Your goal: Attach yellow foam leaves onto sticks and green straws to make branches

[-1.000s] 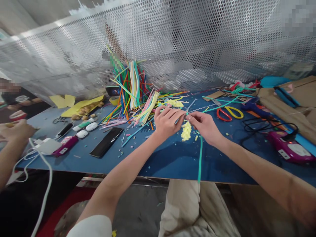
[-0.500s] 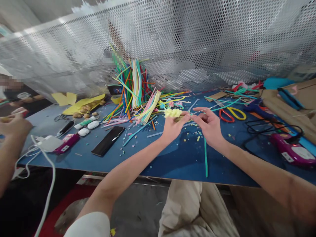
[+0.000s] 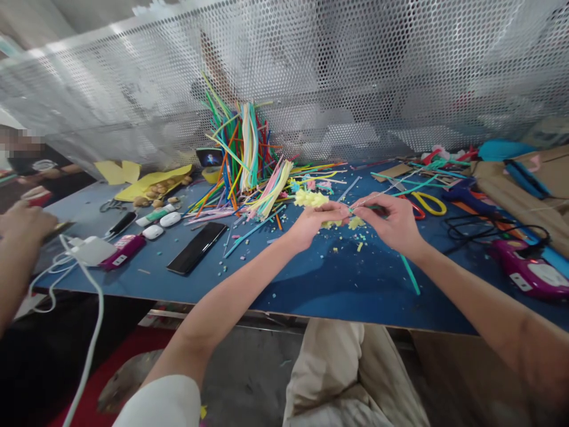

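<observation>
My left hand point(image 3: 312, 226) is closed around a fluffy pale-yellow pipe-cleaner piece point(image 3: 310, 198), whose bumpy end sticks out above the fingers while more yellow tufts show below them. Close beside it, my right hand point(image 3: 395, 223) pinches a green pipe cleaner point(image 3: 410, 276) that hangs down past the palm. The fingertips of both hands nearly meet where the green strand reaches the yellow piece. A thin, pale wire-like strand rises from between them. The exact joint is hidden by the fingers.
A bundle of coloured pipe cleaners point(image 3: 249, 151) stands behind my hands. A black phone point(image 3: 198, 248) lies left; yellow-handled scissors point(image 3: 429, 203) and a purple power strip point(image 3: 528, 270) lie right. Small clippings dot the blue table point(image 3: 249, 290). Another person's hand point(image 3: 24, 228) is at far left.
The green pipe cleaner's hanging end has swung right and up. My right hand has shifted slightly right, and the yellow piece has turned so that more tufts show beneath my left fingers.
</observation>
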